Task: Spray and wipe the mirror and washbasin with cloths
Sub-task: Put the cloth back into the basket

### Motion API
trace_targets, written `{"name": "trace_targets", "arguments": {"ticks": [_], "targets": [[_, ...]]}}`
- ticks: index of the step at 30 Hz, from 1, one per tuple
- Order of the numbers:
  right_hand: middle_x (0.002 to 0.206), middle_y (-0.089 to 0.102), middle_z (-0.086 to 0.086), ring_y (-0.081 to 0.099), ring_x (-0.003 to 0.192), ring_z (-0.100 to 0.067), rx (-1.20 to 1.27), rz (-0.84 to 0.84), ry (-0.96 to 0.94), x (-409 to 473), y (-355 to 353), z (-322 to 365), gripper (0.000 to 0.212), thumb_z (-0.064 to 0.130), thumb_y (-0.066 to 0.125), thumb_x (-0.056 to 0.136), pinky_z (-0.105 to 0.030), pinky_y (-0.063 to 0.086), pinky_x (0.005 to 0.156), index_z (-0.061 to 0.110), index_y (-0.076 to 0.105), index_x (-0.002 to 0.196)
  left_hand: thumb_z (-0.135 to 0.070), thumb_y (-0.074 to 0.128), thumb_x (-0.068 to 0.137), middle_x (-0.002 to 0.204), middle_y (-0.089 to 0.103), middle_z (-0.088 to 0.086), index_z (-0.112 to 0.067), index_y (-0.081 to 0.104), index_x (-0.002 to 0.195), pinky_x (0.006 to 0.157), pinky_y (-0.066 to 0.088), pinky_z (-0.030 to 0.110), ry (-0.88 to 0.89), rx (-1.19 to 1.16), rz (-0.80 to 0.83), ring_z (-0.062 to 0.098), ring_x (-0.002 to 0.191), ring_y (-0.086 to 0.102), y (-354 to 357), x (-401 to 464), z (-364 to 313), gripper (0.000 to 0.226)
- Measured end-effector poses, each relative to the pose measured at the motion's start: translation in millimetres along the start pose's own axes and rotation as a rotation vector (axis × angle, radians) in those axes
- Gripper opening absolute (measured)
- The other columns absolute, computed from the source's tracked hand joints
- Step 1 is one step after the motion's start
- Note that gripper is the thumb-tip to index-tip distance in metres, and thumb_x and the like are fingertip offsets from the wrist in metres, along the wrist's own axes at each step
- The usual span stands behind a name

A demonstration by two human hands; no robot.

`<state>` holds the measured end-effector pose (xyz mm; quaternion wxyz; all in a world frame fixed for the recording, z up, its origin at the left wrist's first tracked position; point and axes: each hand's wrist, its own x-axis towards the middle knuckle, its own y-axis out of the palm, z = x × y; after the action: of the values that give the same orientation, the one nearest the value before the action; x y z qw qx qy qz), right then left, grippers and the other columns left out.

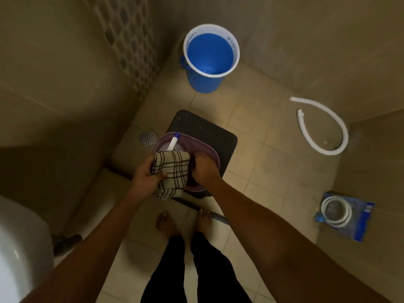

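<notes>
a person stands barefoot on a beige tiled floor (258, 171), looking down at both outstretched arms. the left hand (145, 176) grips a folded cream cloth (169, 171) with dark checked lines, thumb across its front and fingers curled behind it; the cloth's lower end hangs below the hand. the right hand (204, 169) is curled down into a purple plastic tub (209, 154), its fingers closed around something dark inside, though what it holds cannot be told. the checked cloth hangs over the tub's near left rim. a spray bottle (173, 143) with a white neck and blue tip lies in the far part of the tub.

the tub sits on a dark square mat (207, 127) that lies at the floor's far left, near the corner where two tan tiled walls meet. a round metal drain (148, 138) is set into the floor just left of the mat. a blue bucket (207, 60) with a white rim stands in that far corner, against the wall with a patterned mosaic strip (131, 47). a white corrugated hose (321, 127) curls on the floor near the right wall, and a packaged coiled hose (345, 215) in blue wrapping lies near the floor's right edge. the curved white edge of a washbasin (19, 243) shows at the lower left.
</notes>
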<state>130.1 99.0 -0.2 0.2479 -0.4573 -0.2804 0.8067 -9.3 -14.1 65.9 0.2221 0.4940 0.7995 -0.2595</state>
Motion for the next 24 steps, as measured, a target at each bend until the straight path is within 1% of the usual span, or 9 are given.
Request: {"name": "trace_targets", "arguments": {"ticks": [3, 7, 9, 10, 12, 16, 20, 22, 24], "targets": [[0.157, 0.032, -0.013, 0.03, 0.145, -0.032, -0.116, 0.065, -0.095, 16.8, 11.4, -6.8, 0.054, 0.008, 0.047, 0.098, -0.046, 0.027, 0.118, 0.01, 0.035, 0.151, 0.009, 0.054, 0.088, 0.123, 0.06, 0.008, -0.005, 0.049, 0.132, 0.086, 0.053, 0.033, -0.007, -0.024, -0.008, 0.021, 0.112, 0.058, 1.8, -0.4, 4.7, 0.047], [0.165, 0.014, -0.01, 0.013, 0.152, -0.029, -0.428, 0.225, -0.2, 38.5, 24.6, -22.1, 0.081, 0.032, 0.061, 0.092, -0.049, 0.007, 0.124, 0.02, 0.014, 0.157, 0.011, 0.052, 0.088, 0.12, 0.062, 0.008, -0.003, 0.05, 0.13, 0.077, 0.054, 0.02, -0.001, -0.06, -0.012, 0.015, 0.105, 0.061, 6.9, -0.7, 10.4, 0.045], [0.166, 0.008, -0.01, 0.006, 0.152, -0.03, -0.49, 0.255, -0.228, 41.7, 26.2, -27.6, 0.089, 0.035, 0.065, 0.089, -0.05, 0.002, 0.124, 0.02, 0.01, 0.158, 0.013, 0.051, 0.087, 0.118, 0.062, 0.008, -0.003, 0.051, 0.129, 0.075, 0.055, 0.016, -0.001, -0.076, -0.015, 0.011, 0.101, 0.062, 8.8, -0.2, 14.5, 0.045], [0.166, 0.008, -0.01, 0.005, 0.152, -0.032, -0.505, 0.245, -0.25, 40.6, 24.9, -29.0, 0.09, 0.035, 0.067, 0.089, -0.05, 0.001, 0.123, 0.019, 0.011, 0.158, 0.013, 0.051, 0.087, 0.118, 0.062, 0.008, -0.003, 0.051, 0.13, 0.077, 0.055, 0.018, -0.003, -0.081, -0.017, 0.013, 0.103, 0.062, 9.5, 0.3, 16.1, 0.046], [0.165, 0.012, -0.01, 0.008, 0.151, -0.032, -0.546, 0.203, -0.301, 41.6, 22.3, -29.4, 0.087, 0.033, 0.068, 0.088, -0.049, 0.002, 0.122, 0.018, 0.017, 0.156, 0.014, 0.051, 0.087, 0.118, 0.062, 0.007, -0.004, 0.051, 0.13, 0.082, 0.056, 0.024, -0.01, -0.095, -0.017, 0.015, 0.105, 0.062, 10.3, 0.9, 18.8, 0.047], [0.159, 0.028, -0.012, 0.023, 0.148, -0.03, -0.602, 0.201, -0.38, 52.9, 19.2, -29.3, 0.077, 0.034, 0.068, 0.086, -0.05, 0.011, 0.124, 0.017, 0.03, 0.151, 0.014, 0.05, 0.087, 0.114, 0.062, 0.002, -0.006, 0.051, 0.129, 0.073, 0.054, 0.014, -0.005, -0.105, -0.023, 0.001, 0.097, 0.06, 11.3, 0.4, 18.0, 0.046], [0.152, 0.041, -0.012, 0.034, 0.143, -0.029, -0.552, 0.149, -0.373, 44.0, 5.8, -25.1, 0.062, 0.031, 0.063, 0.091, -0.048, 0.019, 0.122, 0.016, 0.039, 0.146, 0.01, 0.05, 0.089, 0.116, 0.062, -0.001, -0.01, 0.05, 0.131, 0.072, 0.053, 0.016, -0.013, -0.105, -0.025, -0.001, 0.097, 0.059, 9.5, -5.7, 12.3, 0.046], [0.135, 0.057, -0.01, 0.051, 0.129, -0.027, -0.629, 0.093, -0.403, 31.5, -10.9, -17.6, 0.049, 0.031, 0.062, 0.092, -0.046, 0.031, 0.115, 0.016, 0.047, 0.137, 0.009, 0.051, 0.089, 0.113, 0.063, -0.002, -0.009, 0.051, 0.13, 0.075, 0.055, 0.018, -0.009, -0.099, -0.031, -0.001, 0.096, 0.06, 7.0, -9.1, 9.4, 0.044], [0.12, 0.065, -0.008, 0.062, 0.111, -0.026, -0.632, 0.004, -0.372, 17.3, -30.7, -15.7, 0.041, 0.031, 0.063, 0.093, -0.043, 0.045, 0.1, 0.016, 0.051, 0.129, 0.009, 0.052, 0.089, 0.113, 0.063, -0.002, -0.008, 0.051, 0.13, 0.073, 0.055, 0.016, -0.003, -0.094, -0.051, -0.001, 0.095, 0.06, 5.2, -13.4, 5.1, 0.044]]}}
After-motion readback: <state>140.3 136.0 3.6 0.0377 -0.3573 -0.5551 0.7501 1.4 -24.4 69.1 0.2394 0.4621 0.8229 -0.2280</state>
